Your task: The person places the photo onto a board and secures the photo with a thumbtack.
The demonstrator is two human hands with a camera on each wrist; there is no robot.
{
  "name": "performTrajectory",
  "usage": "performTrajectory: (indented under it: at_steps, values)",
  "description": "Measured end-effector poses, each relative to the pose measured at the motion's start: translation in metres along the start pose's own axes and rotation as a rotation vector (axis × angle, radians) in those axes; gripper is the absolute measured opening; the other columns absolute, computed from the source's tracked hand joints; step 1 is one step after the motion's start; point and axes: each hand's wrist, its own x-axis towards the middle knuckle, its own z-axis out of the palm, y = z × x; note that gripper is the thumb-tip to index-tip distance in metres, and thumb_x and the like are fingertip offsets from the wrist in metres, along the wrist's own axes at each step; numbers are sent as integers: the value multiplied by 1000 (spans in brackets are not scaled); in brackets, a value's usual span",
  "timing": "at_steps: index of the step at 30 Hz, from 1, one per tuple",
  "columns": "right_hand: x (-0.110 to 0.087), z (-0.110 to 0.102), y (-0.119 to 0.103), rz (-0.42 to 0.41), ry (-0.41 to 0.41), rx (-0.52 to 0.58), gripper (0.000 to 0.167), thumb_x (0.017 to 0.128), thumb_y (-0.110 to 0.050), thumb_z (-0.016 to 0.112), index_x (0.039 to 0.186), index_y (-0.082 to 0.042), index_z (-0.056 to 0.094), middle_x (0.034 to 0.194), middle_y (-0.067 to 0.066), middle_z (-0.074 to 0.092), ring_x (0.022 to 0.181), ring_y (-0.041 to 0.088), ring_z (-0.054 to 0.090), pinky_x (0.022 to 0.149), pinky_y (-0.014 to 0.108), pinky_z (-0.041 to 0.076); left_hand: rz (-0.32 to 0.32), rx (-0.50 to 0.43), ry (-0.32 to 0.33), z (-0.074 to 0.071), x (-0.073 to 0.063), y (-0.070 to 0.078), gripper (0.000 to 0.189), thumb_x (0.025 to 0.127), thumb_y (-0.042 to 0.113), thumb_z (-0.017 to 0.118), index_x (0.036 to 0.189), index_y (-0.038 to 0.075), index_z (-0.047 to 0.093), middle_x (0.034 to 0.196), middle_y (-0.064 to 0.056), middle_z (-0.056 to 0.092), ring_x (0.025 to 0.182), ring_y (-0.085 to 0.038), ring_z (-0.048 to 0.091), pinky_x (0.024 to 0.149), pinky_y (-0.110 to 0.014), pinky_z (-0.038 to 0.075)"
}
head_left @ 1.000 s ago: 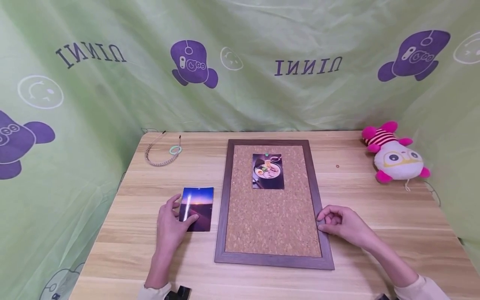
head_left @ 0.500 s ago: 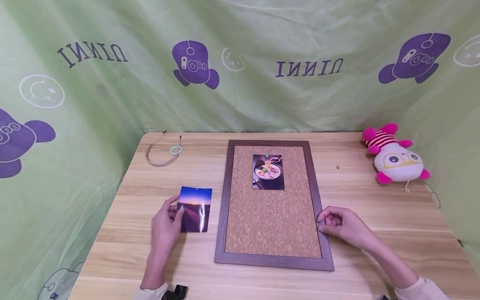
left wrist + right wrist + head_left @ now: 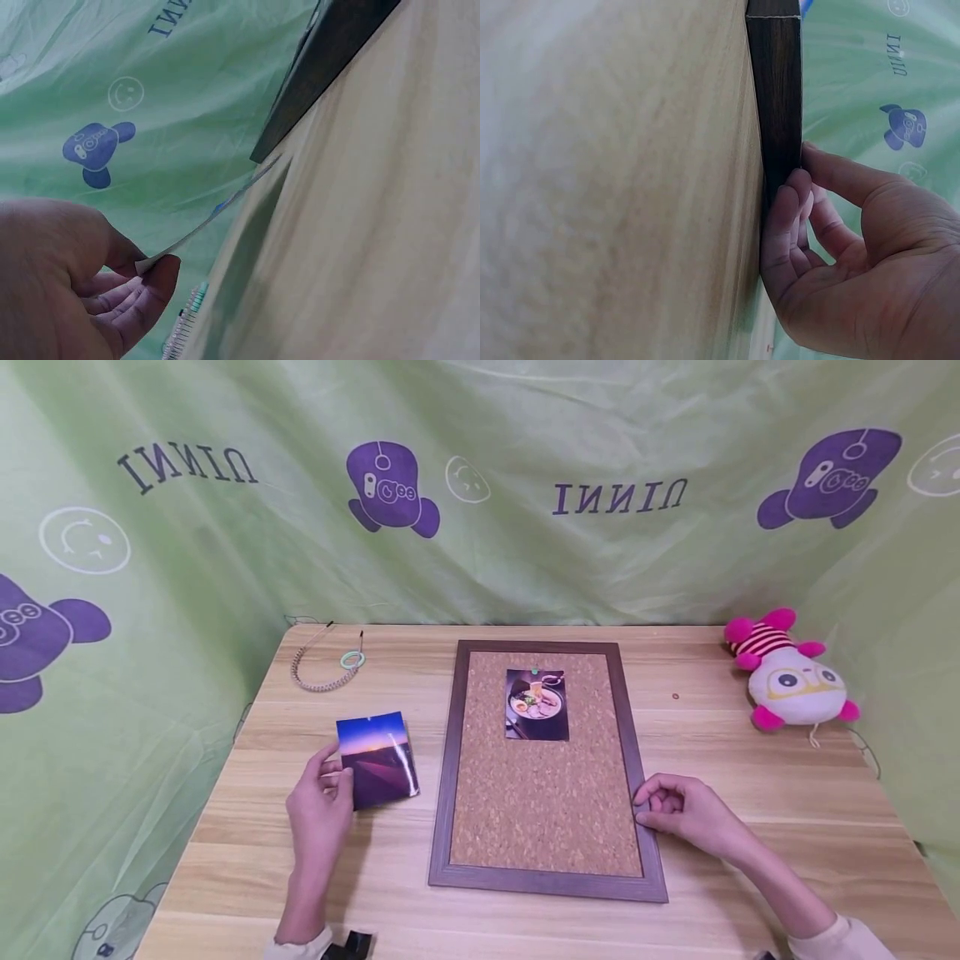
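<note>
My left hand (image 3: 321, 810) pinches a glossy sunset photo (image 3: 377, 762) by its left side, between thumb and fingers. In the left wrist view the photo (image 3: 196, 225) is seen nearly edge-on, bent and raised off the table with a shadow beneath. A cork board (image 3: 547, 810) in a dark wooden frame lies flat in the middle. My right hand (image 3: 697, 810) grips the board's right frame edge low down; the right wrist view shows the thumb on the frame (image 3: 776, 90) and curled fingers at its side. A photo of a noodle bowl (image 3: 538, 706) hangs on the cork under a green pushpin (image 3: 535, 671).
Back left on the wooden table lie a beaded headband (image 3: 315, 687) and a pale green ring (image 3: 352, 660). A pink and white plush toy (image 3: 798, 685) rests at the back right. A tiny brown object (image 3: 676, 697) lies right of the board. Green curtain (image 3: 525, 568) surrounds the table.
My left hand has drawn the sunset photo left, lifted it and turned it slightly counterclockwise; it was flat on the table under the thumb. The right hand and board stay put.
</note>
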Motion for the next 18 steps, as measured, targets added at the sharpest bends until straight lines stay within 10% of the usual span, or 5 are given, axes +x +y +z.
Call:
performTrajectory:
  at_steps: [6,18]
  values:
    - [0,0,-1,-7,-4,5,17,92,0,86,104,-1,75,82,-5,62,65,2,55,55,21,49,-22,-103,0,-6,-1,14,52,100,-10,69,150,2,65,119,-23,75,86,7,65,74,-7,57]
    - [0,1,1,5,7,-11,18,92,3,86,105,0,75,82,-6,61,65,1,54,55,20,47,-130,-351,-354,12,-16,48,65,99,-10,73,158,11,56,133,-21,69,95,-8,72,78,-21,64]
